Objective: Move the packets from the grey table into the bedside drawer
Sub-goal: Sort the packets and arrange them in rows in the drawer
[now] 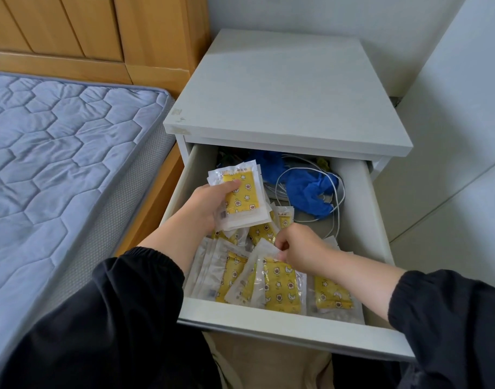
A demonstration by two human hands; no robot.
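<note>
Head view. Straight ahead, at 12 o'clock, a pale nightstand (283,94) with its drawer (268,322) pulled out toward 6. In the drawer's near half, loose packets (334,300), yellow with a flower print inside clear wrap, overlapping at odd angles. At 10 o'clock in the drawer, left hand (210,204) raised above the pile, thumb and fingers clasped round a stack (245,197) of the same packets, print facing up. At the drawer's middle, right hand (299,245) curled, fingertips pinching the top edge of one packet (281,284) lying tilted on the pile. At 1 o'clock in the drawer, crumpled blue cloth (308,189) tangled with a white cable (340,203). Black sleeves (114,318) on both forearms. At 9 o'clock of the nightstand, a bed (58,150) with a blue quilted mattress; behind it, at 11, a wooden headboard (100,32).
</note>
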